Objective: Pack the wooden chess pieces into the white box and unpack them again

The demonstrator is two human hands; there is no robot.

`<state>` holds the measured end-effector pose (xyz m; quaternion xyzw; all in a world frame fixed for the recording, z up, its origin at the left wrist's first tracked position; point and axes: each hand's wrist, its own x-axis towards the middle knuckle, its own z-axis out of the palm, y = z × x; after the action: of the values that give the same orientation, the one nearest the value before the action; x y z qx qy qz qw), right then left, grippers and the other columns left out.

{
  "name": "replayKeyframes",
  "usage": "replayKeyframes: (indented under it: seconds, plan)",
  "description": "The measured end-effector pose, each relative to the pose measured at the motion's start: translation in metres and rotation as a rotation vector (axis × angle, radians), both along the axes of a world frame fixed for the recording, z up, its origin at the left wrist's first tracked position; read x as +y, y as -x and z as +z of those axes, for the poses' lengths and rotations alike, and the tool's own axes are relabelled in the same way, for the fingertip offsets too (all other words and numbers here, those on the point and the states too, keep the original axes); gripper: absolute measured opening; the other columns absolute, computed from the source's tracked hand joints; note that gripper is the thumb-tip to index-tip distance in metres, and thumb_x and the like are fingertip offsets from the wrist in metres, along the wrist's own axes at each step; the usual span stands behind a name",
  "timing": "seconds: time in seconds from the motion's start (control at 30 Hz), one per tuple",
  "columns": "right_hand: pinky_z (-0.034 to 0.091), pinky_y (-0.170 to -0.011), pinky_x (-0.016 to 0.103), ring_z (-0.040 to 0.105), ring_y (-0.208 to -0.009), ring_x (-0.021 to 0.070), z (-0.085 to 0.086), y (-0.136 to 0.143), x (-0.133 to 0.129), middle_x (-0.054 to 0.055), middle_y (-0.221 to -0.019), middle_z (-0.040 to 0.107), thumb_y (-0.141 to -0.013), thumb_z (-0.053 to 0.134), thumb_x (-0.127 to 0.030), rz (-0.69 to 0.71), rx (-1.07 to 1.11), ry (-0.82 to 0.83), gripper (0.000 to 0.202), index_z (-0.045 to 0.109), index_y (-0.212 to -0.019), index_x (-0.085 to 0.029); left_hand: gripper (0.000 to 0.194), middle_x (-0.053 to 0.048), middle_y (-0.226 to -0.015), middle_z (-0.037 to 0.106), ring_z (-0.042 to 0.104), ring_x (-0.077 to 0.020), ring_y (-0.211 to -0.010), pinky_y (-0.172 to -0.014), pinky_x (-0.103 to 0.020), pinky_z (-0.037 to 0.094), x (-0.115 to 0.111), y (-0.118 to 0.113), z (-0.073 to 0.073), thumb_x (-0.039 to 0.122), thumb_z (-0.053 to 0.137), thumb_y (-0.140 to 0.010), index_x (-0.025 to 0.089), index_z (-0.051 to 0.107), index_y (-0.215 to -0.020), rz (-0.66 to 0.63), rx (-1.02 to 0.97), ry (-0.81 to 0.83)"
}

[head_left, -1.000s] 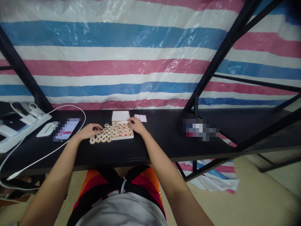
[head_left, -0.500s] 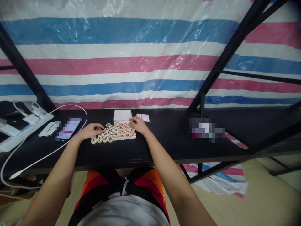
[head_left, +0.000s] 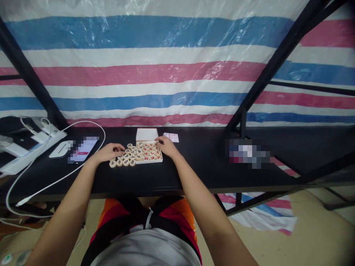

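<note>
A white box on the black table holds several round wooden pieces with red characters and some with black ones. Left of it, more round pieces with black characters lie in rows on the table. My left hand rests over the left part of these pieces, fingers bent and a little apart, with nothing visible between them. My right hand is at the box's upper right corner, its fingertips on the rim or a piece there; what they hold, if anything, is too small to name. The white lid lies behind the box.
A phone, a white device and a looping white cable are to the left, near a power strip. A printed paper lies behind my right hand. Blurred items sit farther right, by black frame bars.
The whole view has shifted slightly. Both hands stay near the same places, and the pieces look unchanged.
</note>
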<state>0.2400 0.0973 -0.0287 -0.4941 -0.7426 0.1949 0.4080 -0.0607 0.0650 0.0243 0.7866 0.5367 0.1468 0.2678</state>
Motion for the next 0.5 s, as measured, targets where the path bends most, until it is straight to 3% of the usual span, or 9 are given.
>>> replayKeyframes:
  seconds: [0.33,0.5]
  plan:
    - [0.041,-0.084,0.029,0.053,-0.082,0.0140,0.002,0.000,-0.002,0.003,-0.086,0.054,-0.076,0.053,-0.016,-0.003,0.007,0.003,0.020,0.066,-0.091,-0.017,0.049,-0.001,-0.079,0.065,0.059,-0.0183,-0.076,-0.066,-0.024,0.044,-0.007,0.015,0.013,0.054,0.060,-0.065,0.020,0.066,-0.100,0.039,0.012,0.092]
    - [0.042,-0.083,0.029,0.053,-0.082,0.0139,0.002,0.000,-0.001,0.003,-0.087,0.054,-0.076,0.053,-0.014,-0.002,0.006,0.015,0.021,0.066,-0.092,-0.018,0.049,0.000,-0.076,0.065,0.060,-0.0185,-0.075,-0.067,-0.024,0.044,-0.008,0.026,0.012,0.052,0.060,-0.064,0.021,0.065,-0.102,-0.008,0.019,0.146]
